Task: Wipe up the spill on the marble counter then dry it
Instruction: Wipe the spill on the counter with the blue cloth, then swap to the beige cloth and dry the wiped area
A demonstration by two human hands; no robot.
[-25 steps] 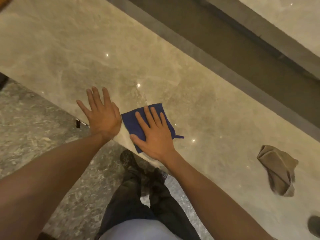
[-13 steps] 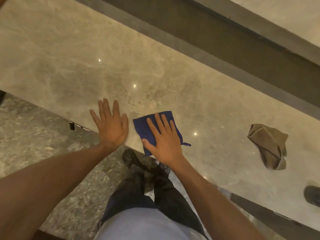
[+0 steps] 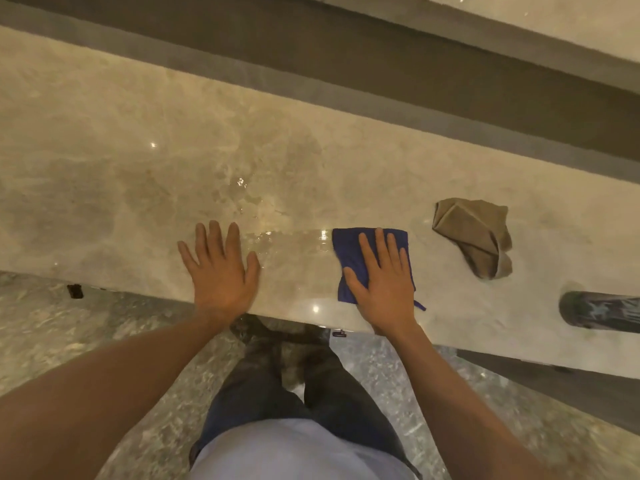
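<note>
Spill (image 3: 256, 202) glistens on the marble surface (image 3: 104, 133), at ten o'clock from the blue cloth (image 3: 349, 251). Right hand (image 3: 384, 282) presses the cloth flat, fingers spread; left hand (image 3: 220, 271) braces, spread. Wiping is underway; next likely sweeps back leftward, then the brown cloth (image 3: 474, 233) for drying.

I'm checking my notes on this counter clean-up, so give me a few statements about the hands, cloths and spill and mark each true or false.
1. The right hand lies flat on the folded blue cloth. True.
2. The left hand holds the crumpled tan cloth. False: it rests bare and flat on the beige marble counter; the tan cloth lies untouched, right of the blue one.
3. Wet patches shine between the two hands. True.
4. The blue cloth touches the tan cloth. False: bare counter separates them.
5. A dark cylindrical object lies at the counter's right edge of view. True.
</note>
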